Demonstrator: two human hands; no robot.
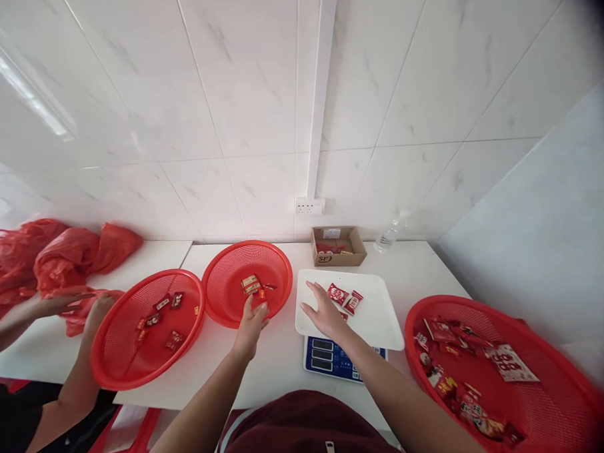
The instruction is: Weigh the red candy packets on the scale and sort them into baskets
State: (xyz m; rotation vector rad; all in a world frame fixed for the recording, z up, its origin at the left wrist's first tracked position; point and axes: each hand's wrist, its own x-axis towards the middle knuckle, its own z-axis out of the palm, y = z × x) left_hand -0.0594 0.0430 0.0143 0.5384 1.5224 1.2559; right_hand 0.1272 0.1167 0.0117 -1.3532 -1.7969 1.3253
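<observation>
My left hand (250,330) is open with nothing in it, fingers apart at the front right rim of a red mesh basket (219,280). Several small wrapped snacks (251,284) in gold and red lie inside that basket. Over the left part of a white tray (379,323), my right hand (328,313) is also open, thumb and fingers spread. Red-and-white packets (354,302) lie on the tray just beyond its fingers; another one is partly hidden by the hand. The tray sits on a blue weighing scale (321,364) with dark displays.
A second red basket (121,334) with a few small packets stands at left, beside a co-worker's hands (60,304) at red plastic bags (68,257). At right, a large red basket (555,409) holds several snack packets. Behind the tray are a cardboard box (351,259) and clear bottle (385,239).
</observation>
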